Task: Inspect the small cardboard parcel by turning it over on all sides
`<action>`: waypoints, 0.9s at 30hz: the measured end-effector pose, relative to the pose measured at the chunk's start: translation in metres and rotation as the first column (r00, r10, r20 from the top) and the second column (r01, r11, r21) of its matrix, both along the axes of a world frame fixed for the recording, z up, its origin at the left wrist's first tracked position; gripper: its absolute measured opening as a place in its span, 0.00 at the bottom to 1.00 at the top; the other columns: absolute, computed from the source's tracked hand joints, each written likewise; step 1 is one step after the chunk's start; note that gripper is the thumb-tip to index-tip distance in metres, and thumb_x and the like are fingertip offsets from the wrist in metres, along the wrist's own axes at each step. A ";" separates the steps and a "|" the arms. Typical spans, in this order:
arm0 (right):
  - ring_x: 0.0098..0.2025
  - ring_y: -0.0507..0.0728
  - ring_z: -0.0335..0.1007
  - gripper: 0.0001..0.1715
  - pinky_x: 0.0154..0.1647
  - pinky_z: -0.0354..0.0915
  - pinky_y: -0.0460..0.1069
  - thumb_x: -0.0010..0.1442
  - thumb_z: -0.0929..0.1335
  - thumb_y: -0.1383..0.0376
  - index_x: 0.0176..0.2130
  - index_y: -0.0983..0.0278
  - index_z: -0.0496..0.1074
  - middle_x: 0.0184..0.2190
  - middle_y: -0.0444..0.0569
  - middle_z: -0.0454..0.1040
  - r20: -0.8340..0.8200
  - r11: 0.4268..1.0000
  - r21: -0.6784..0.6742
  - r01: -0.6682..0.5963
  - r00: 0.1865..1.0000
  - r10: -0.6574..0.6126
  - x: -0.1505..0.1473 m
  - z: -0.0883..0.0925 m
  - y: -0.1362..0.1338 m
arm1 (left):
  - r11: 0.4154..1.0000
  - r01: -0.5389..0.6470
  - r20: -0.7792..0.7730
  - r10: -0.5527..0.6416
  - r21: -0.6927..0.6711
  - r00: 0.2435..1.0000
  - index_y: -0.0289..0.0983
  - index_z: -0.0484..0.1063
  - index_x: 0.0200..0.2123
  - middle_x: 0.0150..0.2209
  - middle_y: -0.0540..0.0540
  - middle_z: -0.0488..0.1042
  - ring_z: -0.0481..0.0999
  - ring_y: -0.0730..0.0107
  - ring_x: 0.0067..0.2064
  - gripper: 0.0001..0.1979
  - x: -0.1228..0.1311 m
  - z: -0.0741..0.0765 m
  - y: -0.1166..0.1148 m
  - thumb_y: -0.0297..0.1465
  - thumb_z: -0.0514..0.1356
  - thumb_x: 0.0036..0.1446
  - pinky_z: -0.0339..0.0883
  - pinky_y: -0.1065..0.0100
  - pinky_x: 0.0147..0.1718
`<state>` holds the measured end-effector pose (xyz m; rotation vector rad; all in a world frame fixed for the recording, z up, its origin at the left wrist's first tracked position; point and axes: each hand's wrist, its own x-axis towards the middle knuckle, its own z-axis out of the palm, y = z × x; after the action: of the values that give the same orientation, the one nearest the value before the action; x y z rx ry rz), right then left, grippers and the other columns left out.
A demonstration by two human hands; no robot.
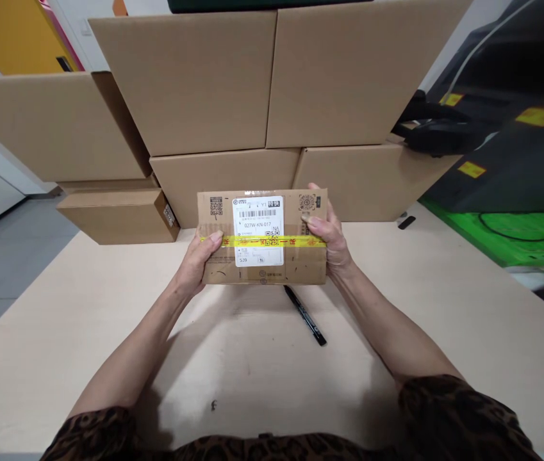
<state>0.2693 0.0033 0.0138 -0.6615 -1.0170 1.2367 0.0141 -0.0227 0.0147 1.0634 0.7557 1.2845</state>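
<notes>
I hold a small cardboard parcel above the pale table, level with its top face toward me. It carries a white shipping label and a strip of yellow tape across the middle. My left hand grips its left end, thumb on the tape. My right hand grips its right end, thumb on top and fingers behind. A black pen lies on the table just under the parcel.
Large cardboard boxes are stacked at the table's far edge, with a smaller flat box at the left. Dark equipment with yellow stickers and a green mat stand at the right. A small black object lies at the far right.
</notes>
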 end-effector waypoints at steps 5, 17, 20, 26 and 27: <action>0.68 0.72 0.73 0.57 0.66 0.74 0.69 0.51 0.77 0.52 0.74 0.46 0.60 0.62 0.47 0.76 0.053 0.999 0.030 -0.010 0.999 0.009 -0.001 0.001 -0.002 | 0.998 -0.045 0.000 0.046 0.039 0.999 0.37 0.70 0.64 0.62 0.34 0.80 0.80 0.39 0.64 0.40 0.001 0.000 0.000 0.49 0.75 0.54 0.79 0.48 0.61; 0.59 0.72 0.81 0.36 0.66 0.74 0.73 0.46 0.81 0.60 0.54 0.55 0.73 0.54 0.48 0.83 -0.014 0.989 -0.087 -0.119 0.993 0.118 -0.003 0.005 -0.001 | 0.984 -0.092 -0.070 0.103 0.152 0.992 0.41 0.64 0.70 0.67 0.36 0.76 0.76 0.41 0.67 0.46 -0.004 0.002 0.001 0.50 0.75 0.55 0.76 0.48 0.63; 0.60 0.73 0.80 0.41 0.66 0.73 0.74 0.46 0.81 0.59 0.58 0.54 0.72 0.55 0.50 0.83 0.048 0.991 -0.052 -0.122 0.991 0.125 -0.003 0.007 -0.004 | 0.990 -0.086 -0.053 0.092 0.112 0.994 0.42 0.71 0.65 0.64 0.38 0.78 0.77 0.40 0.67 0.45 -0.010 0.002 0.004 0.57 0.74 0.50 0.77 0.47 0.63; 0.69 0.73 0.72 0.56 0.66 0.73 0.72 0.46 0.83 0.51 0.69 0.49 0.65 0.66 0.51 0.77 0.226 0.977 0.139 -0.160 0.966 0.126 0.004 0.002 -0.004 | 0.988 -0.092 -0.053 0.099 0.125 0.994 0.40 0.79 0.55 0.55 0.40 0.85 0.80 0.37 0.64 0.39 -0.016 0.004 0.006 0.55 0.77 0.45 0.78 0.48 0.62; 0.69 0.73 0.72 0.57 0.67 0.73 0.72 0.46 0.83 0.51 0.69 0.50 0.65 0.65 0.52 0.77 0.248 0.973 0.149 -0.179 0.959 0.138 0.007 0.001 -0.003 | 0.985 -0.088 -0.061 0.098 0.148 0.993 0.39 0.78 0.57 0.55 0.39 0.85 0.80 0.37 0.63 0.40 -0.016 0.004 0.006 0.53 0.78 0.44 0.79 0.48 0.61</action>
<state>0.2761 0.0002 0.0146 -0.6114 -1.3812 1.2117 -0.0024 -0.0167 0.0184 1.2055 0.7803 1.4061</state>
